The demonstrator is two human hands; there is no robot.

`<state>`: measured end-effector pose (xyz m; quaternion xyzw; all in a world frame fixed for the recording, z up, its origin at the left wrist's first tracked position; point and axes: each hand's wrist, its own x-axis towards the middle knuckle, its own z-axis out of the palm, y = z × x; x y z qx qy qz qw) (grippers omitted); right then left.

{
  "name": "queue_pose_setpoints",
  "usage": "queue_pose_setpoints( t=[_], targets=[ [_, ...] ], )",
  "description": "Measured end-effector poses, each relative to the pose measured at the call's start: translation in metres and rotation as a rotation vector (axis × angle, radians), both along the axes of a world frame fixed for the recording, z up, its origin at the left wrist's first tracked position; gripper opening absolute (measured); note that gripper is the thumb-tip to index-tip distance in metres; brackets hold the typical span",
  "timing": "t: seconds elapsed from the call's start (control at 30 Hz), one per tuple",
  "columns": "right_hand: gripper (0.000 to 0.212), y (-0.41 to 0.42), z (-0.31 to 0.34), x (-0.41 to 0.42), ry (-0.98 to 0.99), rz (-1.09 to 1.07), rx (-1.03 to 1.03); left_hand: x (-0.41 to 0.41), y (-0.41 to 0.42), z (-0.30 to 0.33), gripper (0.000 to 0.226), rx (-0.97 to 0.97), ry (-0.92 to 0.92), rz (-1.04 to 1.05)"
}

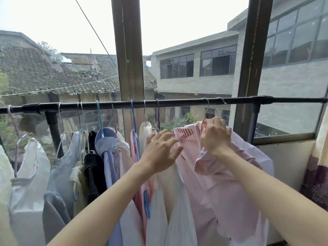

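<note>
We see hung clothes (106,153) along the left of the rail (110,105). Our left hand (159,151) hovers beside them, fingers spread apart, holding nothing. Our right hand (215,136) has its fingers clamped on the collar of the pink shirt (221,183) (hanging under the rail's right part).

Both forearms bare to frame edge; left grip (159,150), right grip (215,137) bare too

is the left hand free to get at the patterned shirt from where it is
Probably yes: the left hand is open, holds nothing, and hovers right beside the patterned shirt with nothing between them. The right hand grips the plain pink shirt further right, clear of that path.
</note>
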<state>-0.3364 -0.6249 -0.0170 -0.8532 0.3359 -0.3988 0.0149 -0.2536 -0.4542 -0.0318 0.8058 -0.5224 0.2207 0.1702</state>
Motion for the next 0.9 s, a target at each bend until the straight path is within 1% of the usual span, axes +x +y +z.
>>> queue_pose_setpoints(
  t=[0.07, 0.1, 0.17, 0.23, 0.3, 0.4, 0.5, 0.63, 0.7, 0.8, 0.83, 0.9],
  targets=[
    [0.034, -0.011, -0.004, -0.009, 0.048, -0.087, 0.026, -0.003, -0.009, -0.005, 0.046, 0.118, 0.024, -0.027],
    [0.035, -0.016, -0.006, -0.014, 0.088, -0.110, 0.058, -0.005, -0.014, -0.006, 0.043, 0.142, 0.035, -0.033],
    [0.031, -0.022, -0.008, -0.017, 0.168, -0.104, 0.139, -0.005, -0.019, -0.009, 0.039, 0.102, 0.037, -0.015],
    [0.022, -0.026, -0.007, -0.018, 0.107, -0.062, 0.240, -0.005, -0.022, -0.011, 0.036, 0.066, 0.014, 0.018],
    [0.019, -0.028, -0.002, -0.019, -0.013, -0.041, 0.287, -0.003, -0.024, -0.011, 0.035, 0.092, 0.009, 0.044],
    [0.023, -0.028, 0.007, -0.027, -0.080, -0.042, 0.250, -0.004, -0.032, -0.008, 0.033, 0.103, 0.010, 0.086],
    [0.020, -0.030, 0.011, -0.048, -0.142, -0.021, 0.197, -0.009, -0.041, -0.003, 0.035, 0.017, 0.091, 0.093],
    [0.018, -0.036, -0.005, -0.088, -0.179, -0.045, 0.156, -0.032, -0.065, -0.001, 0.039, -0.177, 0.163, -0.054],
    [0.019, -0.037, -0.017, -0.108, -0.143, -0.041, 0.128, -0.052, -0.080, -0.002, 0.044, -0.217, 0.178, -0.118],
    [0.022, -0.037, -0.034, -0.133, -0.107, 0.021, 0.033, -0.069, -0.102, -0.012, 0.052, -0.122, 0.202, -0.111],
    [0.023, -0.040, -0.041, -0.148, -0.116, 0.030, -0.007, -0.076, -0.112, -0.019, 0.050, -0.068, 0.200, -0.112],
    [0.020, -0.046, -0.054, -0.165, -0.167, 0.036, -0.063, -0.082, -0.121, -0.032, 0.034, 0.017, 0.201, -0.165]
  ],
)
